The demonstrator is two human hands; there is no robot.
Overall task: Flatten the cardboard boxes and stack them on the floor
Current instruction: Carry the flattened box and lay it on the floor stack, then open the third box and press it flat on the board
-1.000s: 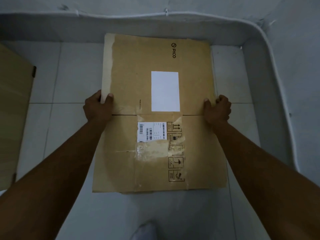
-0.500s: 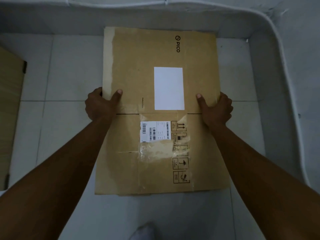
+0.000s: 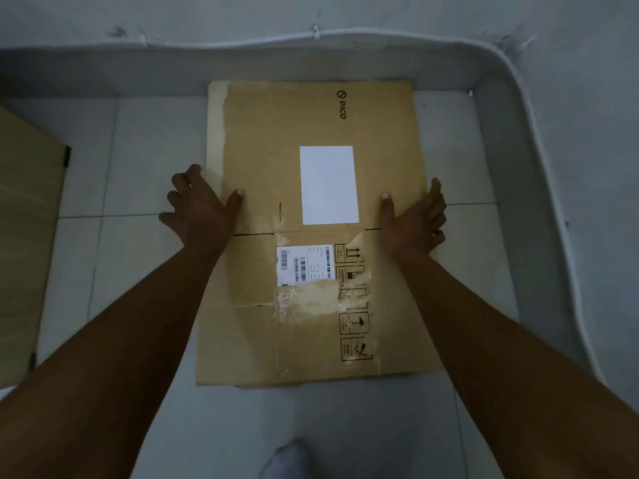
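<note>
Resting open, the left hand (image 3: 200, 209) lies at the left edge of the flattened cardboard box (image 3: 262, 150), thumb on the top face, fingers fanned out past the edge over the tiled floor (image 3: 138, 288); the right hand (image 3: 415, 219) mirrors it at the right edge, thumb on the cardboard, fingers loosely apart; neither hand curls round anything; the box lies flat on the floor, its far end close to the grey skirting (image 3: 103, 70); a blank white label (image 3: 328, 184), a barcode label (image 3: 304, 266) and clear tape (image 3: 307, 302) sit on its face; a wooden panel (image 3: 24, 236) stands at the left; a white cable (image 3: 549, 202) runs along the wall.
</note>
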